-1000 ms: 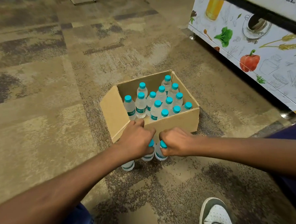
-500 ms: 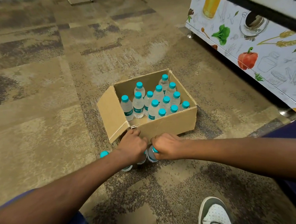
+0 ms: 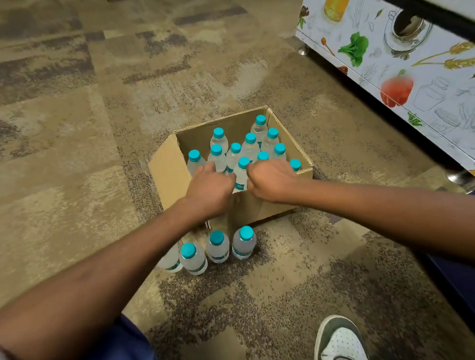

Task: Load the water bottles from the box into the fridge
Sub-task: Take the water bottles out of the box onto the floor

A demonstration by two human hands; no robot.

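Note:
An open cardboard box [image 3: 170, 175] stands on the carpet and holds several clear water bottles [image 3: 261, 129] with teal caps. Both of my hands reach into its near side. My left hand [image 3: 209, 186] curls its fingers over a bottle [image 3: 217, 159] at the front left. My right hand [image 3: 272, 179] is curled beside another bottle [image 3: 241, 174] and over the ones behind it; its fingertips are hidden. In front of the box, several more bottles [image 3: 217, 245] stand in a row on the floor, below my left forearm.
A white cabinet [image 3: 406, 61] printed with vegetables and jars, on short metal feet, runs along the right. A dark blue surface [image 3: 473, 286] fills the lower right edge. My shoe [image 3: 339, 342] and blue trouser knee [image 3: 116, 354] are at the bottom. Patterned carpet [image 3: 64, 161] lies all around.
Both hands let go of the bottles set on the floor in front of the box and moved up and forward into the box. The row of bottles now stands free.

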